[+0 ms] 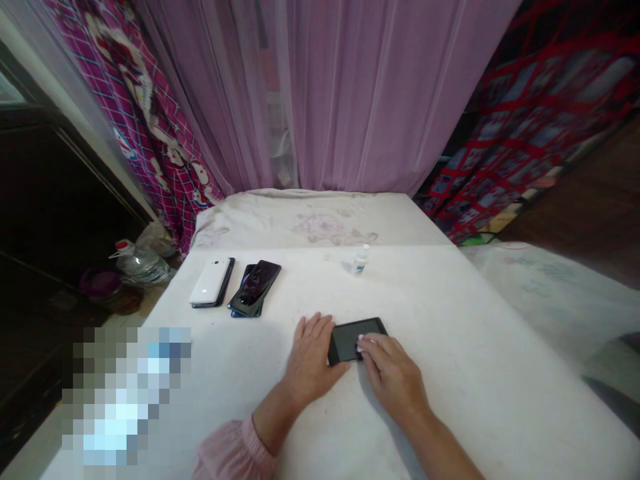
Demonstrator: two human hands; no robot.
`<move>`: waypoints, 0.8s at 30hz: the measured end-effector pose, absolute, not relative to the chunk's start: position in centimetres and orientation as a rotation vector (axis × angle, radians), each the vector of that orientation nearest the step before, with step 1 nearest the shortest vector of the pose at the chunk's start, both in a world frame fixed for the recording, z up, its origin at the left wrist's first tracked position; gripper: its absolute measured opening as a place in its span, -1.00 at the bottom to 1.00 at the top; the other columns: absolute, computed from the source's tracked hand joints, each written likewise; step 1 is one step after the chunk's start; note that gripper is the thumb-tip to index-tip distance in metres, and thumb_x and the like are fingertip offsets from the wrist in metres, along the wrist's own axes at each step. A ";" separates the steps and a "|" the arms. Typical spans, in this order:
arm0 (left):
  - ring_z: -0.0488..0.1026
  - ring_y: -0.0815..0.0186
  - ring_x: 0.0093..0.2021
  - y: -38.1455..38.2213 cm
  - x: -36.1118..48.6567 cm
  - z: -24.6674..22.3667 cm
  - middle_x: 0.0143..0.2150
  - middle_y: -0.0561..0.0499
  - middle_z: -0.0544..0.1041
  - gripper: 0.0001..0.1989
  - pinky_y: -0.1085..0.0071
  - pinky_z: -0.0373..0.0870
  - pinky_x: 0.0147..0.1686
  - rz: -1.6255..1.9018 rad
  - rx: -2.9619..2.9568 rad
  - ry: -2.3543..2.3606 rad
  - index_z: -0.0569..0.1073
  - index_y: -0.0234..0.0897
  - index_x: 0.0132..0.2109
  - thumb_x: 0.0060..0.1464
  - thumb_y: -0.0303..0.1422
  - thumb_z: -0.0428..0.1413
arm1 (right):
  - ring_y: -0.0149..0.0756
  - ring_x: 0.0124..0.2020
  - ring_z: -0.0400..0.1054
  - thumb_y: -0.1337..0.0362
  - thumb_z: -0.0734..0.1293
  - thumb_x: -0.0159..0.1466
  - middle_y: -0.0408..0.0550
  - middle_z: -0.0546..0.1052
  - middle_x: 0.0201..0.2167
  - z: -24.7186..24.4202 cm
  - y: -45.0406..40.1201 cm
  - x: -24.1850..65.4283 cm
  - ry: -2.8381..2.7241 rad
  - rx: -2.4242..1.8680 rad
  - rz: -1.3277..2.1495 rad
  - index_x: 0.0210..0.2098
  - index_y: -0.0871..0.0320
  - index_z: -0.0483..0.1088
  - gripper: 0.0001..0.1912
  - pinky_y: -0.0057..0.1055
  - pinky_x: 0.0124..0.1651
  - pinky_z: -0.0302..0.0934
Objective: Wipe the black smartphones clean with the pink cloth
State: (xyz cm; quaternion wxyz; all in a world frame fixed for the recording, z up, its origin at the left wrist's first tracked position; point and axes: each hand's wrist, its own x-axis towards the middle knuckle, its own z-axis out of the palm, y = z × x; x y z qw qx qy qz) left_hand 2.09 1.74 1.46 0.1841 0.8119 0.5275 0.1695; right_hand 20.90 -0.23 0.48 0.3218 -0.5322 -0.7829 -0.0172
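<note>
The left hand lies at the left end of the black phone, its thumb by the near edge and its fingers by the far corner, so this end is held between them. The right hand is over the other end of the phone, with thumb and fingers pressed together on a small pale piece against the screen; what this piece is made of, I cannot tell. The phone lies flat, screen up, on the white-covered counter, in front of the person.

Beyond the phone stands a small bottle, white, with a white top and a blue mark on its side. What is inside it cannot be seen.

To the left of the hands, well apart from them, are two piles of phones: a white phone upon a dark one, and, just beside, a glossy phone lying crosswise on a blue phone.

Past the left edge of the counter, lower down, is a large clear bottle with a red cap on it. It seems to contain a clear liquid. Near it is a jar with a purple top; something brownish shows inside, too dim to name.
</note>
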 end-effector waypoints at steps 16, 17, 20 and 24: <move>0.09 -0.01 0.33 2.4 0.2 0.1 0.30 -0.21 0.24 -0.35 -0.13 0.02 0.27 0.587 2.339 1.417 0.18 -0.24 0.23 0.02 -0.25 0.19 | -0.25 -0.19 0.38 0.34 0.18 0.32 -0.03 0.54 -0.22 0.3 -0.5 23.1 -1.914 -1.519 -0.065 -0.21 0.09 0.48 -0.76 -0.33 -0.14 0.32; 0.10 -0.01 0.33 2.4 0.3 0.0 0.30 -0.22 0.25 -0.36 -0.13 0.02 0.27 0.600 2.339 1.413 0.19 -0.25 0.22 0.01 -0.26 0.19 | -0.26 -0.19 0.38 0.36 0.17 0.32 -0.02 0.54 -0.22 0.5 -0.7 22.6 -1.936 -1.505 -0.048 -0.21 0.09 0.48 -0.76 -0.34 -0.13 0.32; 0.13 -0.01 0.32 2.4 0.4 0.2 0.27 -0.22 0.29 -0.38 -0.13 0.04 0.27 0.625 2.345 1.395 0.22 -0.25 0.19 0.00 -0.28 0.20 | -0.28 -0.21 0.37 0.42 0.16 0.31 -0.01 0.53 -0.22 1.3 -1.1 20.4 -2.054 -1.403 0.022 -0.21 0.11 0.48 -0.74 -0.38 -0.17 0.32; 0.15 -0.01 0.31 2.5 0.5 0.5 0.26 -0.22 0.30 -0.39 -0.13 0.04 0.26 0.630 2.339 1.406 0.23 -0.25 0.18 -0.01 -0.28 0.21 | -0.30 -0.27 0.36 0.42 0.17 0.31 -0.01 0.53 -0.25 1.8 -1.3 18.6 -2.157 -1.325 0.046 -0.23 0.12 0.48 -0.75 -0.41 -0.23 0.31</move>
